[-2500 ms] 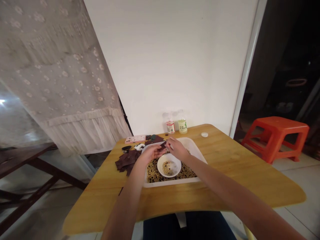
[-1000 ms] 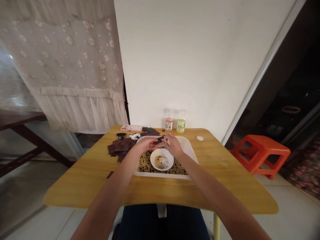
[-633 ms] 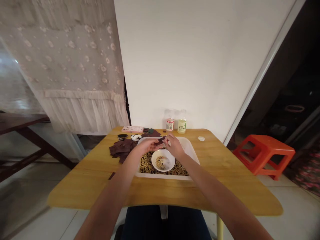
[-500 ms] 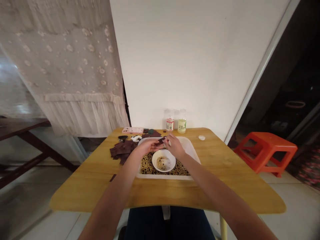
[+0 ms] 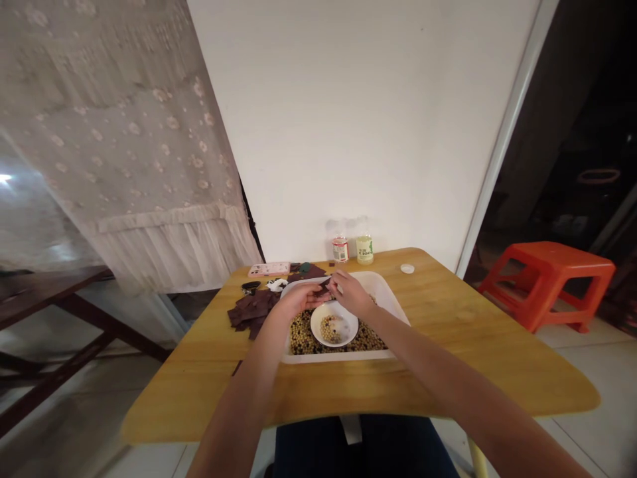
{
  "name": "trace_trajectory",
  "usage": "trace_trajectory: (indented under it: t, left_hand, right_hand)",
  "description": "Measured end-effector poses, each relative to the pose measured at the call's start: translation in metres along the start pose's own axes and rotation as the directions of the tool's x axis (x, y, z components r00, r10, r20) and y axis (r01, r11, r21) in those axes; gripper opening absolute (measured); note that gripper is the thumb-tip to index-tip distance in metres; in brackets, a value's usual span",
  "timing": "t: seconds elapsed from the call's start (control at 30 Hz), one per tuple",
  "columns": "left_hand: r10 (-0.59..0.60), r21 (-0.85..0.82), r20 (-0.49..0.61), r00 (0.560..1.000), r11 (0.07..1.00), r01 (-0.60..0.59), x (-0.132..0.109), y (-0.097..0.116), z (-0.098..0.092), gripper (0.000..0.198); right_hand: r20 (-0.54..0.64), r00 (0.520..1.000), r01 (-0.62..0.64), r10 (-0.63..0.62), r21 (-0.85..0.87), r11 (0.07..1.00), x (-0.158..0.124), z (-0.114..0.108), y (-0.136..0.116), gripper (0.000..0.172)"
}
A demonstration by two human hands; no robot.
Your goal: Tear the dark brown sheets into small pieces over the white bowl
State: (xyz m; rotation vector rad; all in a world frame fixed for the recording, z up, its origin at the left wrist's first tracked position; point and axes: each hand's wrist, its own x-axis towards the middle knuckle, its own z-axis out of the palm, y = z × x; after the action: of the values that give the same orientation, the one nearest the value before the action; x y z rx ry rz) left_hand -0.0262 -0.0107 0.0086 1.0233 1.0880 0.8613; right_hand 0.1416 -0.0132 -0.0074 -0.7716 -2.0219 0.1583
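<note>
My left hand is over the left side of a white tray, its fingers closed on a small dark brown piece that looks like cloth or a little pouch. At the piece's right end, the fingers of my right hand are pinched together; whatever sits between them is too small to make out. Below both hands a white bowl stands in the tray, with some pale round beads or seeds inside. Many mixed pale and dark ones surround the bowl.
Left of the tray lies a pile of dark brown pieces, near a black object, a crumpled white item and a pink phone. Two bottles stand by the wall. A white lid lies right; beyond is an orange stool.
The whole view has shifted and tilted slightly. Both hands keep almost the same position over the bowl, still at the dark brown piece.
</note>
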Motion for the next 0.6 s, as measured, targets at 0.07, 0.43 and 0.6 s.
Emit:
trace_trajectory:
  t: [0.07,0.43,0.6]
  left_hand:
    - [0.003,0.014,-0.002,1.000,1.000,-0.003,-0.0001,0.0004,-0.0001,0.013]
    - [-0.009,0.026,-0.003,1.000,1.000,0.009,-0.0021,0.0030,0.0022,0.012]
    - [-0.017,0.025,-0.013,1.000,1.000,0.018,0.0031,0.0003,-0.0014,0.010]
  right_hand:
    - [-0.005,1.000,-0.001,0.001,-0.004,1.000,0.0002,0.0003,0.0007,0.018]
    - [-0.011,1.000,-0.017,0.017,-0.008,1.000,0.0010,0.0004,0.0003,0.018]
    - [-0.007,1.000,-0.008,0.009,0.001,1.000,0.0005,0.0029,0.0047,0.018]
